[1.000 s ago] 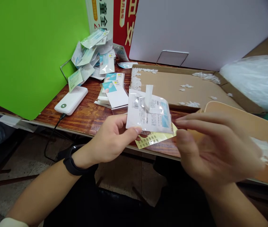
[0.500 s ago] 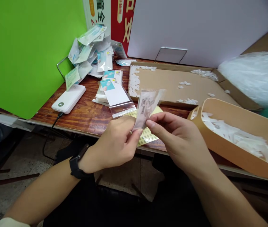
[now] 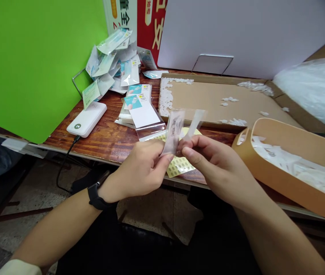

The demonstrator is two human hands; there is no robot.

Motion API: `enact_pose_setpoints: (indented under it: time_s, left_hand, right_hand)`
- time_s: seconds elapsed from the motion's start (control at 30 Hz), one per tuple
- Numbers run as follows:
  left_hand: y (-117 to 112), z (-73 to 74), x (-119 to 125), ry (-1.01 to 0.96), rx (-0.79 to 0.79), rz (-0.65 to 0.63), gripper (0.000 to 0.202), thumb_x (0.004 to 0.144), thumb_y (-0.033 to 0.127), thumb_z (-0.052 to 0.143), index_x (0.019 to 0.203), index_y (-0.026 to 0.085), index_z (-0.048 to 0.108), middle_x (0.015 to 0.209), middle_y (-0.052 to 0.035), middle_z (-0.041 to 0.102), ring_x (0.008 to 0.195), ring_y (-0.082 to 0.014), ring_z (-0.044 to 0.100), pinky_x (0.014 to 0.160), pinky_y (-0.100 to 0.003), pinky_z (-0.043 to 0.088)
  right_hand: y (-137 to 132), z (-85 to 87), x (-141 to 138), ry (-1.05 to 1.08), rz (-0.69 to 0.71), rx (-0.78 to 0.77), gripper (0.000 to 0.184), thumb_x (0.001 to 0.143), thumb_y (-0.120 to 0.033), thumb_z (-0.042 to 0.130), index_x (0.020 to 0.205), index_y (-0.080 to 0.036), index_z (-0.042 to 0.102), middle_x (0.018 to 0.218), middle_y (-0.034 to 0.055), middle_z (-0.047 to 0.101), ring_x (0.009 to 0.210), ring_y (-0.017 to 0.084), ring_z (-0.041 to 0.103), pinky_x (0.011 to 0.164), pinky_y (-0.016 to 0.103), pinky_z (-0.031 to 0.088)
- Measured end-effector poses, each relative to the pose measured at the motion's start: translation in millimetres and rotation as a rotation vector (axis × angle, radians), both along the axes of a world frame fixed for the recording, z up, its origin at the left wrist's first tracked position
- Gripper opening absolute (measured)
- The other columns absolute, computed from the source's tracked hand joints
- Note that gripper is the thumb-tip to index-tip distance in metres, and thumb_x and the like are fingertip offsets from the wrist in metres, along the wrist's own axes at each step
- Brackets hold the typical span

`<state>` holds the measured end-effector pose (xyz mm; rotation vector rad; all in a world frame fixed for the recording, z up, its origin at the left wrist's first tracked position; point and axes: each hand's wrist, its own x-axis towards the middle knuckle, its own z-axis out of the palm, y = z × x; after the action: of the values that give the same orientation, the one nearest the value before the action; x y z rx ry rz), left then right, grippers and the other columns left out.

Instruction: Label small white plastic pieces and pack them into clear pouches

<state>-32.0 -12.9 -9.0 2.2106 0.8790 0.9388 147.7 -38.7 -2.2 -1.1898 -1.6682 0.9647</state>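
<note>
My left hand (image 3: 141,170) pinches a narrow transparent plastic sachet (image 3: 174,131) with a printed barcode. My right hand (image 3: 215,164) holds a second transparent flap (image 3: 196,123) at the same spot, and the two strips splay apart above my fingers. I cannot tell whether the flap belongs to the sachet. Just below my fingers, a yellow sheet of dotted adhesive (image 3: 181,167) lies on the table edge, partly hidden by my hands. A black band (image 3: 96,197) circles my left wrist.
On the wooden table (image 3: 102,143) are a white power bank (image 3: 87,119), a stack of packets (image 3: 139,110), and a heap of packets (image 3: 110,65). To the right are a cardboard tray (image 3: 208,100) with white bits and an orange tray (image 3: 282,168) of white pieces.
The wide packet has become a narrow folded strip, now gripped by both hands. Its two flaps have spread apart. The view has shifted slightly.
</note>
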Motion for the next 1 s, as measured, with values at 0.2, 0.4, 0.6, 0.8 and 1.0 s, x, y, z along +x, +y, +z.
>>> enact_pose_setpoints:
  time_s: [0.2,0.4,0.6,0.8,1.0]
  left_hand:
    - [-1.1,3.2,-0.1,-0.020,-0.073,-0.033,0.025,0.088,0.027,0.048,0.069,0.014,0.056,0.062,-0.0004,0.052,0.057,-0.0101,0.043,0.057,-0.025,0.033]
    - [-0.9,6.8,-1.9,-0.108,-0.289,-0.103,0.023,0.087,0.031,0.052,0.079,0.013,0.062,0.080,-0.0050,0.064,0.074,-0.0154,0.057,0.066,-0.025,0.043]
    - [-2.0,6.5,-1.0,-0.148,-0.344,-0.091,0.022,0.086,0.032,0.054,0.077,0.013,0.063,0.079,-0.0041,0.063,0.078,-0.0170,0.059,0.070,-0.026,0.046]
    - [-3.9,7.0,1.0,-0.180,-0.357,-0.087,0.017,0.085,0.029,0.056,0.082,0.014,0.064,0.080,-0.0034,0.065,0.080,-0.0172,0.061,0.072,-0.026,0.048]
    - [-3.9,7.6,1.3,-0.189,-0.275,-0.115,0.013,0.086,0.023,0.056,0.087,0.014,0.065,0.087,-0.0026,0.068,0.081,-0.0143,0.061,0.075,-0.023,0.047]
  right_hand:
    - [-1.8,2.2,-2.4,-0.133,-0.086,0.111,0.019,0.089,-0.031,0.055,0.075,-0.019,0.051,0.070,0.0009,0.052,0.063,0.014,0.049,0.054,0.024,0.041]
    - [-5.1,5.0,-3.9,-0.226,-0.146,0.282,0.017,0.089,-0.029,0.056,0.074,-0.020,0.052,0.079,0.0030,0.054,0.069,0.015,0.052,0.059,0.026,0.044]
    - [-6.7,4.3,-3.7,-0.245,-0.161,0.317,0.017,0.091,-0.029,0.055,0.076,-0.021,0.051,0.077,0.0020,0.054,0.067,0.015,0.053,0.058,0.026,0.045]
    - [-8.7,4.0,-3.9,-0.249,-0.191,0.334,0.021,0.091,-0.033,0.055,0.075,-0.020,0.052,0.079,0.0020,0.055,0.068,0.015,0.053,0.058,0.027,0.044]
    - [-9.1,4.1,-5.0,-0.243,-0.202,0.327,0.017,0.090,-0.027,0.057,0.076,-0.020,0.052,0.079,0.0011,0.055,0.068,0.014,0.053,0.060,0.027,0.044]
